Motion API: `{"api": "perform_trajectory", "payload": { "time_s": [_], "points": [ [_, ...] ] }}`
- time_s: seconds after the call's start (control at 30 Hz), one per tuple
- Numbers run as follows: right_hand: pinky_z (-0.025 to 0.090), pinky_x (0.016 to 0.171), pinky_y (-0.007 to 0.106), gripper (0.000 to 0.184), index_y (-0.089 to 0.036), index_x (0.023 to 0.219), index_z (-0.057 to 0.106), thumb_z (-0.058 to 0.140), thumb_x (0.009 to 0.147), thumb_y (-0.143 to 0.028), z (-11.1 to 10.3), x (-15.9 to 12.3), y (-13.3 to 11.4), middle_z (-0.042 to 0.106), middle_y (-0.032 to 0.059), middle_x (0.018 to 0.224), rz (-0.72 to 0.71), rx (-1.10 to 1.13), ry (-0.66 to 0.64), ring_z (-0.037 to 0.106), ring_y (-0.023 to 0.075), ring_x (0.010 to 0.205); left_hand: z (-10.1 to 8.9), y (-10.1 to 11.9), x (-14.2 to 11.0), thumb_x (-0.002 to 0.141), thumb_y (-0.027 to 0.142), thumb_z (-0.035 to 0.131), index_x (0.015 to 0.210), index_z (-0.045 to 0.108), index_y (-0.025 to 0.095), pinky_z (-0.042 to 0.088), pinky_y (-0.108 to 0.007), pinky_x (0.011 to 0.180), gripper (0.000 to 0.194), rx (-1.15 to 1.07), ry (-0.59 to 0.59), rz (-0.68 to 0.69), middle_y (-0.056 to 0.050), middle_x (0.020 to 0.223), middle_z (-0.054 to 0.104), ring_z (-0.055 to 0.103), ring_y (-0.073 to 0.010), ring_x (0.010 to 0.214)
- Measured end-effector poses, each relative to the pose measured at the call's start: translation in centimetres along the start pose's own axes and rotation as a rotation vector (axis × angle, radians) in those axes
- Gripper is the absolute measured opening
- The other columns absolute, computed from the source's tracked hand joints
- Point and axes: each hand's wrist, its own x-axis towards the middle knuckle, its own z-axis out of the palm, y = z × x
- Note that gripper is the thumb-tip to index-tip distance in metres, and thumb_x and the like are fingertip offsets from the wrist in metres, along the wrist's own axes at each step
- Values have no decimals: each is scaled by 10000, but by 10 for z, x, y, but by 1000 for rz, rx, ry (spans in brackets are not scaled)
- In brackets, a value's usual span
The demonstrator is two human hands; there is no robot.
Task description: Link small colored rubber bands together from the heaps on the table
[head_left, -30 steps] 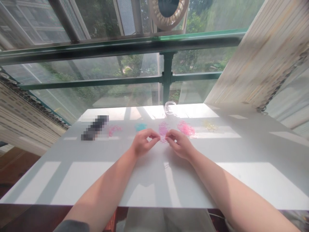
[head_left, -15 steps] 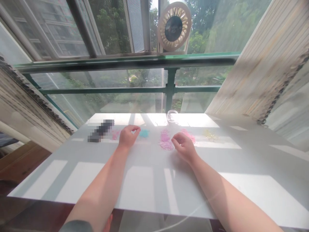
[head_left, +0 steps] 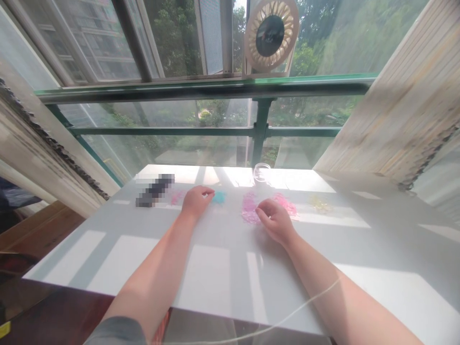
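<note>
My left hand (head_left: pixel 196 203) hovers at the left edge of a small teal heap (head_left: pixel 219 197). Its thumb and forefinger meet in a pinch; whatever they hold is too small to name. Just left of this hand lies a loose pink heap (head_left: pixel 176 197). My right hand (head_left: pixel 276 219) has curled fingers with thumb and forefinger close together, at the right side of a purple heap (head_left: pixel 249 209). Behind it spreads a brighter pink heap (head_left: pixel 285 203). All the heaps look like thin little bands or strands, too fine to make out. Further right is a pale yellow heap (head_left: pixel 319 204).
A clear round container (head_left: pixel 262 173) stands near the far edge of the white table (head_left: pixel 212 268). A blurred-out dark object (head_left: pixel 155 190) lies at the left. Beyond are a green railing (head_left: pixel 201 89), a round fan (head_left: pixel 271 36) and curtains on both sides. A thin pale cord (head_left: pixel 287 316) hangs in front.
The whole view has shifted slightly, with the scene sliding right. My left hand's pinch stays beside the teal heap, and my right hand stays by the purple heap, nearly still.
</note>
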Motion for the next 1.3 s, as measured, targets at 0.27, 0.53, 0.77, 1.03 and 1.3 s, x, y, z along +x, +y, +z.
{"api": "perform_trajectory", "payload": {
  "time_s": [0.27,0.53,0.77,1.03,1.3],
  "points": [
    [376,510,250,84,-199,711,514,522,760,-267,-2,-1,-1,514,-10,585,3,-2,16,486,135,570,3,3,2,739,275,562,826,721,223,475,-313,810,189,63,-74,19,-33,880,713,630,-216,859],
    [372,514,250,82,-196,712,515,523,758,-264,0,-1,0,507,-13,579,-9,4,10,484,134,575,2,1,1,768,257,526,876,728,236,464,-317,833,231,126,-135,68,-35,915,703,619,-223,895],
    [378,522,255,74,-195,721,523,524,756,-261,-1,-2,0,510,-12,578,-8,-3,4,487,137,579,0,1,-3,766,171,494,888,729,236,470,-308,827,272,134,-162,86,-34,910,679,603,-213,894],
    [379,524,254,76,-194,716,524,523,758,-257,-1,-2,-2,509,-10,583,-10,10,7,490,137,583,2,-3,-5,719,28,399,1051,663,200,437,-313,909,458,93,-162,110,-29,972,683,588,-194,937],
    [379,535,255,67,-190,720,527,523,759,-245,-1,-3,-2,514,-7,600,-4,5,7,492,137,595,1,-5,-6,661,3,408,1142,610,168,407,-338,960,546,92,-127,122,-44,1094,647,572,-208,968]
  ]
}}
